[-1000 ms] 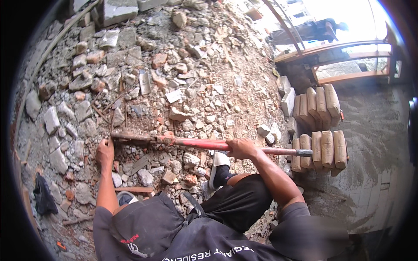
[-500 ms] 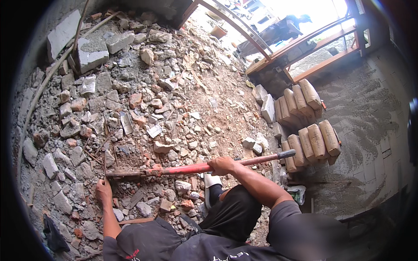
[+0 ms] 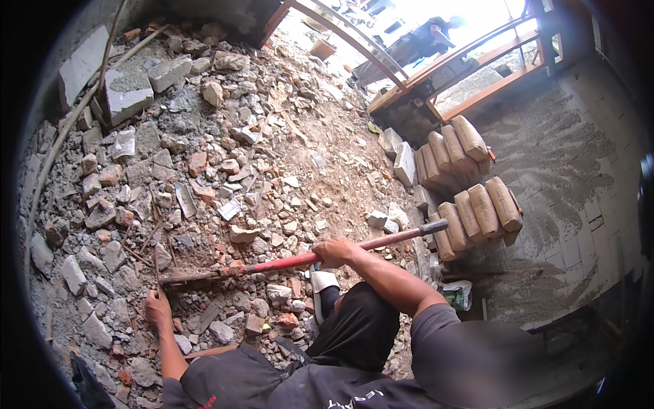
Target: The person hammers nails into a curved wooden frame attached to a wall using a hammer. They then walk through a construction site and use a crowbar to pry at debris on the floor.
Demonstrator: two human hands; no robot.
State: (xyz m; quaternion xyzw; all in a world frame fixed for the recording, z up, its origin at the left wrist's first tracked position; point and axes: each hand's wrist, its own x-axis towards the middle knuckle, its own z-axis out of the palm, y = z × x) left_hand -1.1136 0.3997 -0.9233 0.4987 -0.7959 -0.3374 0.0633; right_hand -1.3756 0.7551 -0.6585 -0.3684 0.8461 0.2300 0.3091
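Note:
A long-handled red bolt cutter (image 3: 286, 262) lies across the rubble in front of me, its dark jaws at the left and a dark grip at the far right end. My right hand (image 3: 335, 251) is closed around the red handle near its middle. Beside the jaws, my left hand (image 3: 158, 310) pinches a thin rusty rod (image 3: 160, 278) that stands up past the cutter's tip. Whether the jaws bite on the rod is too small to tell.
Broken concrete and brick rubble (image 3: 238, 170) covers the ground. Stacked brown paper sacks (image 3: 480, 211) stand at the right by a block wall (image 3: 579, 204). Pale blocks (image 3: 129, 99) and a bent pole (image 3: 58, 150) are at the left. Another person (image 3: 409, 51) is outside, beyond the wooden frame (image 3: 477, 61).
The view has turned slightly, so the scene sits further left. My left hand keeps its pinch on the rod and my right hand its hold on the bolt cutter.

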